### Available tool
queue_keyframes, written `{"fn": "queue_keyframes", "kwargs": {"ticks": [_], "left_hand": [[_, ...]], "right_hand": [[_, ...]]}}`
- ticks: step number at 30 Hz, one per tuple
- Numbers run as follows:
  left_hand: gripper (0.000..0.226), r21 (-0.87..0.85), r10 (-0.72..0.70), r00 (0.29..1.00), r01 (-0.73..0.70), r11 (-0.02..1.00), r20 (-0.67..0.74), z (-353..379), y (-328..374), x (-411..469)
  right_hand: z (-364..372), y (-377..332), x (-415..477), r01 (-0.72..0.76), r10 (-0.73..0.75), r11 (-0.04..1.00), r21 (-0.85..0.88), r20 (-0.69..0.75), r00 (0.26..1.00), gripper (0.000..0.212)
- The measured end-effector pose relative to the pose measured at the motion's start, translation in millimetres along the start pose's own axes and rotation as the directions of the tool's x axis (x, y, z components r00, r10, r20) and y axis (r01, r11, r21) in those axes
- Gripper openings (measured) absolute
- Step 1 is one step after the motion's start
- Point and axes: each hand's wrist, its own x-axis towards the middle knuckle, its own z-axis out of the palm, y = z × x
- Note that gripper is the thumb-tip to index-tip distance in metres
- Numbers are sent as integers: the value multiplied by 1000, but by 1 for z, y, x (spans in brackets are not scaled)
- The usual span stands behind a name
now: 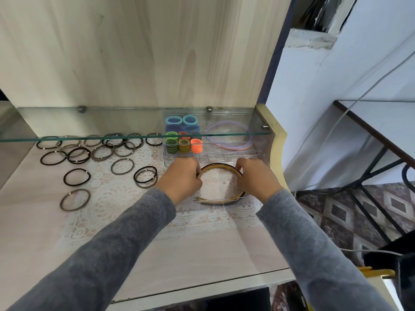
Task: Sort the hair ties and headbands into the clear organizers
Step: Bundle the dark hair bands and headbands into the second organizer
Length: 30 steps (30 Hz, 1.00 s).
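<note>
Headbands (216, 166) lie in the clear tray (226, 205) on the desk (202, 254), and your left hand (179, 176) and right hand (256, 176) each grip one side of them with curled fingers. If you release unevenly, they may spring open and jump over the low wall. No brand or writing is readable.

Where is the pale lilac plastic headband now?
In the head view the pale lilac plastic headband lies right of centre, in the clear plastic organizer under the glass shelf, right of the colourful hair ties and behind the right hand.
</note>
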Motion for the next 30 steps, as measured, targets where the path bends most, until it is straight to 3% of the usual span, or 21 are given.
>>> {"fn": "queue_keyframes", "kwargs": {"ticks": [9,19,25,30], "left_hand": [[21,-28,-17,999,16,999,-42,-3,5,-2],[22,-240,-115,989,90,967,-95,0,3,1],[21,-313,-64,990,22,950,-124,3,2,1],[18,-251,-32,981,-17,968,-191,-4,-2,-1]], "right_hand": [[-4,-3,0,-41,42,998,37,-24,999,28],[-6,-6,-7,-130,147,975,183,-84,986,24],[-9,-10,-7,-175,198,953,247,-71,978,25],[-10,-7,-7,-191,225,938,289,-88,970,27]]}}
